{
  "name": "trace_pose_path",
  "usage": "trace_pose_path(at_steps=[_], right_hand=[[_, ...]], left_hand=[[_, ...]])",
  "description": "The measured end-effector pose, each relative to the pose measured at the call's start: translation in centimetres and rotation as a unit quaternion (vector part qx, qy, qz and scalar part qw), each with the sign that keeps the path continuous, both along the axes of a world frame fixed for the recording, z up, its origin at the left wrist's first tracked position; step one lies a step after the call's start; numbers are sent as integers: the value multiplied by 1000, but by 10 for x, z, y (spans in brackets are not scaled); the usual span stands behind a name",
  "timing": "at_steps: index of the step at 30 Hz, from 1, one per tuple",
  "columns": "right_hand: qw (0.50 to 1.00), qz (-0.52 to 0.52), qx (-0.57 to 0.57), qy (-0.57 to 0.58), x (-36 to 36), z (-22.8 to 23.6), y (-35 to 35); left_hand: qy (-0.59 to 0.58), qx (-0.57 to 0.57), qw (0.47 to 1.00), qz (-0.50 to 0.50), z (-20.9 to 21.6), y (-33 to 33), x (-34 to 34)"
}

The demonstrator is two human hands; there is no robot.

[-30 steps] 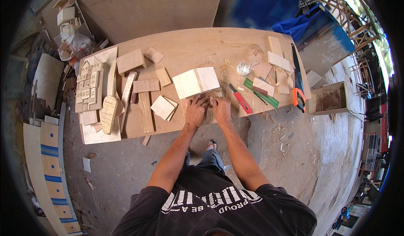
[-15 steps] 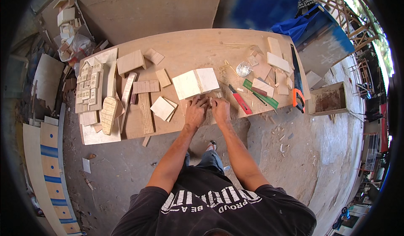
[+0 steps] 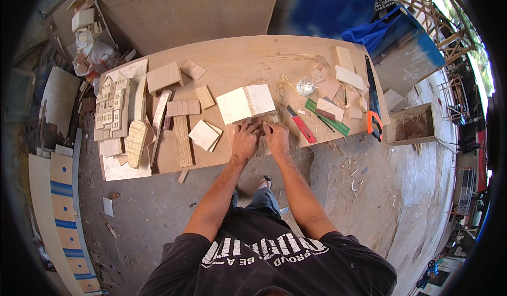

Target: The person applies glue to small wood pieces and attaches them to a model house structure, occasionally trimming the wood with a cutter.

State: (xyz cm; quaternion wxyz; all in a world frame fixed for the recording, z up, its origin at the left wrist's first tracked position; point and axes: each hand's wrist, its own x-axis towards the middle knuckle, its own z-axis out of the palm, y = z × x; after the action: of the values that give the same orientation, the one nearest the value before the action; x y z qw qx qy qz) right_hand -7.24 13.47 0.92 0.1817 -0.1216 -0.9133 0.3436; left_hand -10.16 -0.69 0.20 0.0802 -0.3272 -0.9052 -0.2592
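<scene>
At the front edge of the workbench, my left hand [image 3: 246, 139] and my right hand [image 3: 277, 139] are close together with fingers bent inward. They work at the near side of a small wooden model house [image 3: 232, 106], whose two pale roof panels meet at a ridge. Both hands are closed at the fingertips; what they pinch is too small and covered to make out. Just right of my right hand lies a red utility knife [image 3: 304, 129]. Left of my left hand are stacked square wood pieces [image 3: 204, 136].
A green strip [image 3: 338, 126], a clear cup [image 3: 305, 87], thin sticks [image 3: 285, 85] and a handsaw [image 3: 374, 122] with an orange handle lie to the right. On the left are a carved building model [image 3: 112, 106] and a long wood block [image 3: 183, 143]. An open box [image 3: 413, 123] stands beyond the right end.
My right hand has shifted very slightly left toward the left hand's fingers. The left hand and the things on the bench stay in place.
</scene>
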Motion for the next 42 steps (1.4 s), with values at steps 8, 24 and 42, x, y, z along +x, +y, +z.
trace_pose_path(at_steps=[8, 24, 42], right_hand=[[1000, -8, 1, -1, 1, 5, -7], [991, -116, -40, 46, 62, 27, 70], [995, 89, -17, 35, 17, 19, 160]], left_hand=[[0, -1, 1000, -2, -3, -3, 0], [19, 29, 999, 12, -11, 1, 6], [-91, 187, 916, 343, -2, 77, 75]])
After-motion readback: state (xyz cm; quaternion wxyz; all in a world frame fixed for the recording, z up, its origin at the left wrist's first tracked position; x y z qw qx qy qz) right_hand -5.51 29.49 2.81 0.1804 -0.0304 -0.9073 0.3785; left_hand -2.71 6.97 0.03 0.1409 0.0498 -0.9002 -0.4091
